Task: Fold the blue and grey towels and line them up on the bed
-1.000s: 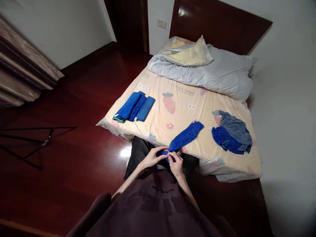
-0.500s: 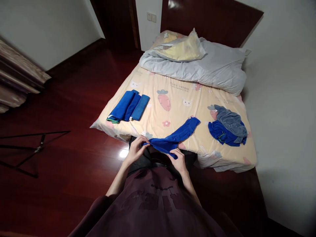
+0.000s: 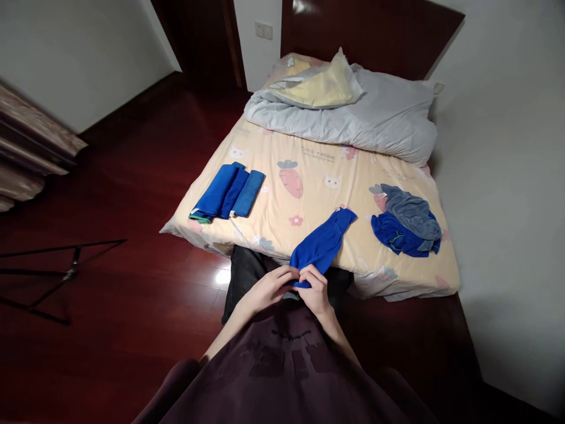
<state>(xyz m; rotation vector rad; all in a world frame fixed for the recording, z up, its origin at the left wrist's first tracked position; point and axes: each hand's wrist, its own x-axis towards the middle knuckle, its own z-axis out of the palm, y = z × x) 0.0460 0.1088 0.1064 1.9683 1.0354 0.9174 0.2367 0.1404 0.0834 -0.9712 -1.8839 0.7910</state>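
While the far end of the long, royal-blue fabric cloth (image 3: 320,241) rests on the bed (image 3: 362,182), covered by a cream sheet with printed carrots, its near end extends over the front edge of the mattress toward the wearer. The left hand (image 3: 276,284) is positioned at this near end, thumb and fingers pinching the cloth's edge. The right hand (image 3: 314,288) is positioned directly beside it, fingers curled and pinching the same edge. The two hands meet at the fingertips; the exact contact of each fingertip is partly hidden. A small white label (image 3: 338,209) is located at the far end of the cloth.

To the left on the bed, a row of flat, folded blue fabric cloths (image 3: 227,191) lies side by side, green trim showing at the near left corner. To the right, a crumpled grey-blue plush cloth (image 3: 412,212) lies on top of a crumpled royal-blue cloth (image 3: 394,234). The held cloth lies between these two groups, apart from both. A bunched, pale grey duvet (image 3: 388,123) occupies the far end of the bed, below the dark brown wooden headboard (image 3: 371,35).
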